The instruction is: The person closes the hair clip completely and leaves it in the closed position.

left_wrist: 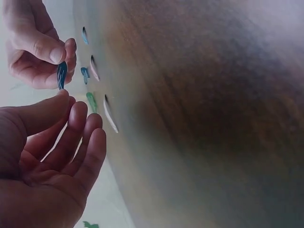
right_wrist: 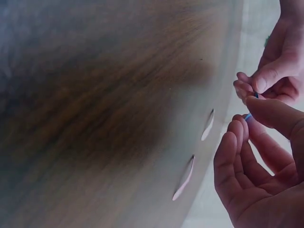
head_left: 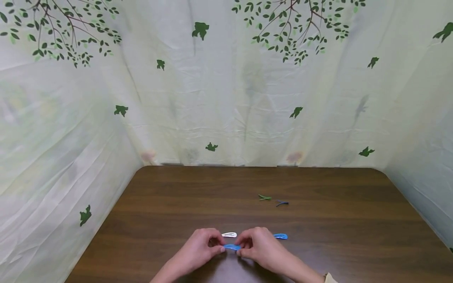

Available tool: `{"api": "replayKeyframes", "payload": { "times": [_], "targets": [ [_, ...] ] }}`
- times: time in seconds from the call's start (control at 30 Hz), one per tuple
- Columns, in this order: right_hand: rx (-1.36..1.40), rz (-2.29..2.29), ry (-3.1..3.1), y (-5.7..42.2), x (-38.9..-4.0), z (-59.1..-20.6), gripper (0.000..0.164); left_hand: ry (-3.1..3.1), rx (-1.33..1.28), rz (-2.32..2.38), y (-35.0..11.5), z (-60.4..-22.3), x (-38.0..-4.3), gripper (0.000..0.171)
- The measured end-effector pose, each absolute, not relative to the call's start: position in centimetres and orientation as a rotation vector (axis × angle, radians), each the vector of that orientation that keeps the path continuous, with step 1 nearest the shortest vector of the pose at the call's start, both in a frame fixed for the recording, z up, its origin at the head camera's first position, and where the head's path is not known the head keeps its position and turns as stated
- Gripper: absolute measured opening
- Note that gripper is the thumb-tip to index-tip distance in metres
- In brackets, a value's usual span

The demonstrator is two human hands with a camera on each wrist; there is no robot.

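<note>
A blue snap hair clip (head_left: 232,247) is held between both hands above the near part of the table. My left hand (head_left: 202,248) pinches one end with thumb and forefinger. The opposite end is pinched by my right hand (head_left: 261,248). In the left wrist view the clip (left_wrist: 61,75) spans the gap between the two thumbs, its slot showing. Fingers hide most of it in the right wrist view. Just beyond the hands lies a white hair clip (head_left: 229,234); another blue hair clip (head_left: 281,236) lies right of my right hand.
Farther back on the brown wooden table (head_left: 170,204) lie a green clip (head_left: 264,197) and a dark blue clip (head_left: 282,203), both with splayed prongs. The left wrist view also shows a pinkish clip (left_wrist: 94,69). Leaf-printed curtains (head_left: 226,98) stand behind and at the sides.
</note>
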State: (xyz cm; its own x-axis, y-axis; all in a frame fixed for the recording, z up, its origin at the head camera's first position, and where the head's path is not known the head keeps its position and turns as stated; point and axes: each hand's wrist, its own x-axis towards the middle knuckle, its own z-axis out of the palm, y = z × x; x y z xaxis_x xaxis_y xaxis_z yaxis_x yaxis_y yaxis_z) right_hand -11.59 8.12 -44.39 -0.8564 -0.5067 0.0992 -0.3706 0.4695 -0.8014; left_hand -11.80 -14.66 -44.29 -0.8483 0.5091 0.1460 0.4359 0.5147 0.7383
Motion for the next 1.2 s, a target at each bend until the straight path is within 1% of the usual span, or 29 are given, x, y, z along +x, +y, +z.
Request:
{"api": "replayKeyframes", "payload": {
  "times": [0.13, 0.37, 0.73, 1.03, 1.2],
  "targets": [
    [-0.793, -1.316, 2.540, 7.9, -12.0, -44.6, 0.012, 2.621, 0.777, 1.249, -14.9, -44.6, -12.0, 0.008],
    [-0.819, -1.249, 2.549, 7.5, -12.5, -45.3, 0.012, 2.616, 0.805, 1.235, -15.0, -45.3, -12.3, 0.014],
    [-0.841, -1.193, 2.584, 7.0, -13.0, -45.5, 0.014, 2.612, 0.844, 1.181, -15.2, -45.6, -13.0, 0.014],
    [-0.855, -1.167, 2.627, 6.7, -13.0, -45.7, 0.015, 2.642, 0.841, 1.145, -15.2, -45.9, -13.0, 0.020],
    [-0.850, -1.133, 2.651, 6.6, -13.0, -45.9, 0.016, 2.644, 0.840, 1.132, -15.2, -45.9, -12.9, 0.020]
  ]
}}
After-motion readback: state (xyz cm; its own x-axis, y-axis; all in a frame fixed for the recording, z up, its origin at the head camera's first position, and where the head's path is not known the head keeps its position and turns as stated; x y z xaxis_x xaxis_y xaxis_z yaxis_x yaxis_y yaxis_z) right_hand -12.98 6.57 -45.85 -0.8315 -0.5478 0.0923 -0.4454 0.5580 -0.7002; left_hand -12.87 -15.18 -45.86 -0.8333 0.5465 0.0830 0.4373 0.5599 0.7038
